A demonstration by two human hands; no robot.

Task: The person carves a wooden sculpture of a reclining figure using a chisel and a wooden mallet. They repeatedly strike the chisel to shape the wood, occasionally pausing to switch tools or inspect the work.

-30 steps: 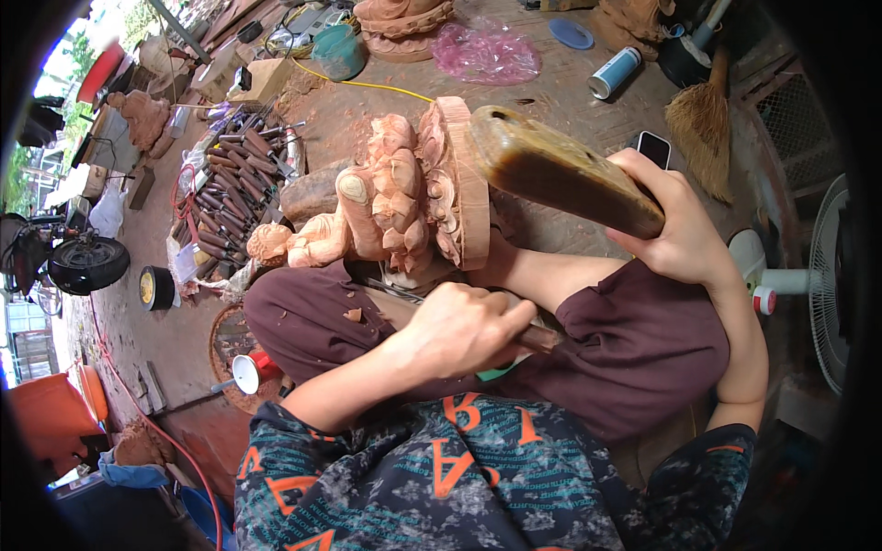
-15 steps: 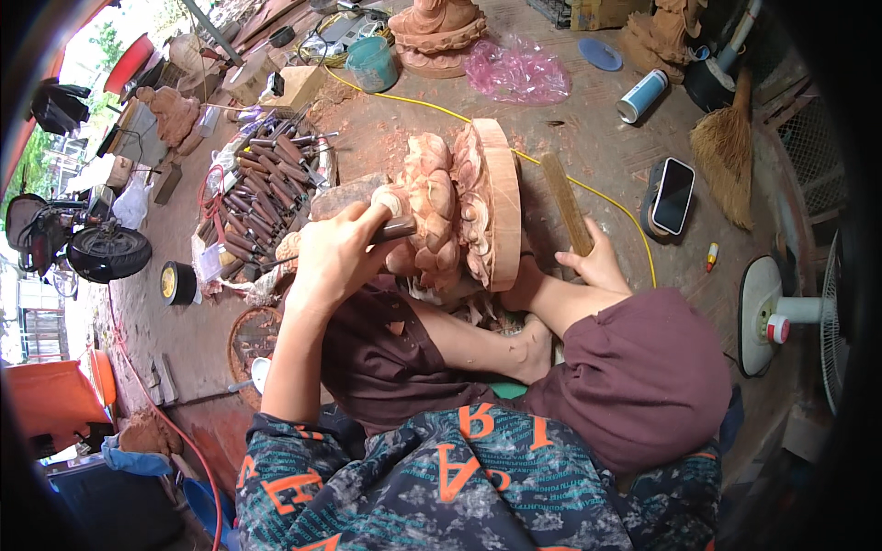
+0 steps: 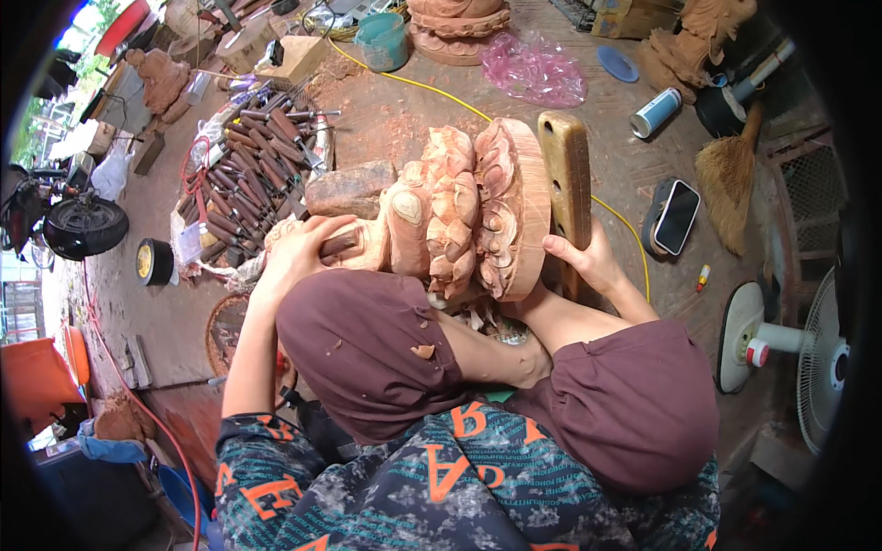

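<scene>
A pale reddish wood carving point(image 3: 450, 216) lies on its side across my lap, its round lotus-like base toward the right. My left hand point(image 3: 299, 257) is closed around a brown wooden tool handle point(image 3: 340, 242) at the carving's left end; the tool's tip is hidden. Beside the flat face of the base, my right hand point(image 3: 593, 262) grips a worn wooden bat point(image 3: 563, 165) with dark holes in it. The bat stands nearly upright in the view, its lower end hidden behind my fingers and leg.
Many wooden-handled carving tools point(image 3: 253, 174) lie piled at the left, near a wood block point(image 3: 349, 190). A yellow cord point(image 3: 441, 94) crosses the floor. To the right are a phone point(image 3: 677, 218), a spray can point(image 3: 655, 113), a straw broom point(image 3: 729, 184) and a fan point(image 3: 822, 358).
My left hand has lowered toward the carving's left end with the tool. The bat has turned more upright and come nearer the base. The carving sits slightly further right in view.
</scene>
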